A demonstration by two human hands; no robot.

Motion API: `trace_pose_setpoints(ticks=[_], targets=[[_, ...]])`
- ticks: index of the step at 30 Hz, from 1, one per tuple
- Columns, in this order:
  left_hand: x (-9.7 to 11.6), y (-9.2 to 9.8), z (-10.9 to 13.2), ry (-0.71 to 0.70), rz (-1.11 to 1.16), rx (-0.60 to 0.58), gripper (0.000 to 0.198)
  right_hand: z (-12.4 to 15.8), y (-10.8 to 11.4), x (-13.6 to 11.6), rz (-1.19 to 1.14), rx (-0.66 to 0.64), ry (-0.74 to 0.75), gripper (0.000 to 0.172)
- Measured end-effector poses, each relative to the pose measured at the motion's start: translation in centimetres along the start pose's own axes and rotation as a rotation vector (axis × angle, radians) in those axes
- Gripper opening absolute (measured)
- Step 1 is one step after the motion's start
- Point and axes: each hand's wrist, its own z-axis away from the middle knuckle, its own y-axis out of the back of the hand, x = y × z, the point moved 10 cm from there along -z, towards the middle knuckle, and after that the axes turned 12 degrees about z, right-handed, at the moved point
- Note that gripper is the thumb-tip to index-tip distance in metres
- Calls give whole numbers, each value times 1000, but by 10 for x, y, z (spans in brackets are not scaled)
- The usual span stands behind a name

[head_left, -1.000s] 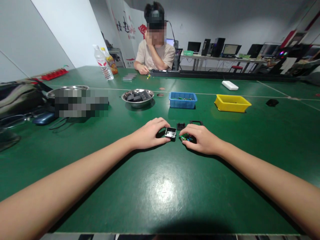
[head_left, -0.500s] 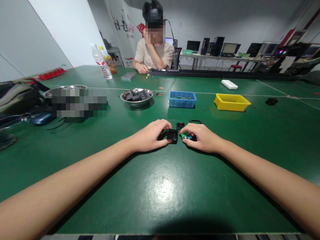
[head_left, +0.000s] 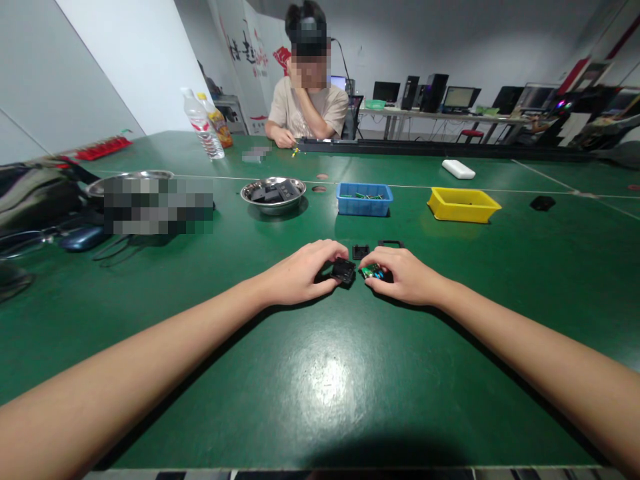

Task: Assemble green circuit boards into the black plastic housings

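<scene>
Black housing [head_left: 343, 271]: I see it in the left hand [head_left: 310, 272], close to the surface [head_left: 320, 347]; it sits tilted, and because it looks dark and nearly square, I cannot tell its long axis.
Left arm: reaches forward from the lower left, the back of the hand upward; here the grip pinches the housing between thumb and fingers.
Right hand [head_left: 405, 275]: comes from the lower right, with fingers curled inward to the left; its grip pinches the green board [head_left: 371, 272] by thumb and fingers.
Board direction: the green end points left, toward the housing; the blue parts lie nearer to the palm.
Small black part [head_left: 361, 252]: I see it on the surface, just beyond the two hands.
</scene>
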Motion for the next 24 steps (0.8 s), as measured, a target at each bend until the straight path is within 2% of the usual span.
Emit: trace_pose_setpoints(ticks=[11, 24], targets=[[3, 3, 1, -21, -31, 36, 27, 0, 0, 0, -6, -1, -2, 17], [8, 1, 0, -65, -31, 8, 32, 0, -1, 1, 0, -2, -9, 18]])
